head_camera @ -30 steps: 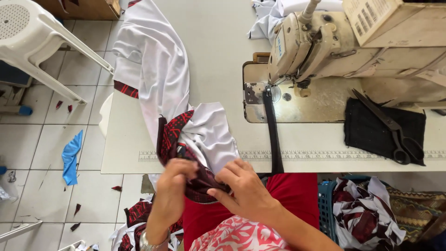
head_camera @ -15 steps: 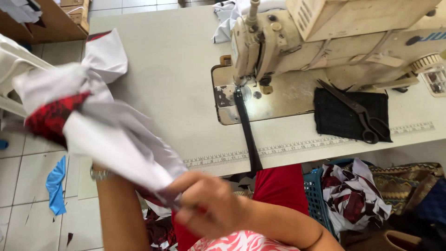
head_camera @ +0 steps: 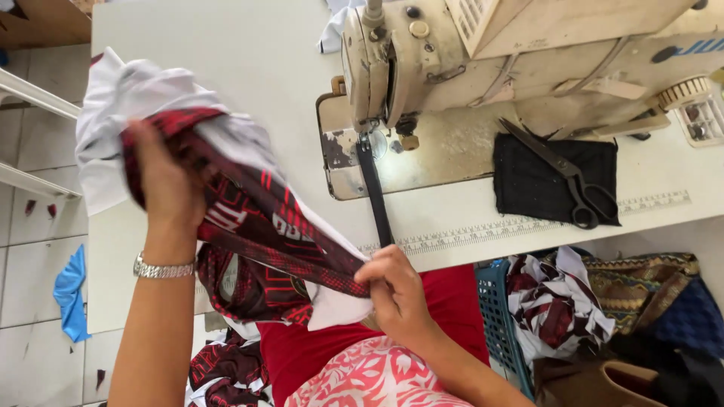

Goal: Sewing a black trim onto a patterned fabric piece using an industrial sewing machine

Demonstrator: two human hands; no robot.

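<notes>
Left hand [head_camera: 167, 185] is raised and clamped on the bunched white and red-black patterned fabric garment [head_camera: 249, 203], stretched down to the right hand [head_camera: 392, 290], which pinches its lower edge. Beyond the right hand, a cream sewing machine [head_camera: 483, 68] sits on the pale surface [head_camera: 226, 53].

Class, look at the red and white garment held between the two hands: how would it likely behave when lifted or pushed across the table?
Probably floppy: the garment bunches around the left hand and sags where unsupported. Likely light, since the right hand holds one end by a pinch. Pushed on the table, it would likely crumple rather than slide whole.
</notes>
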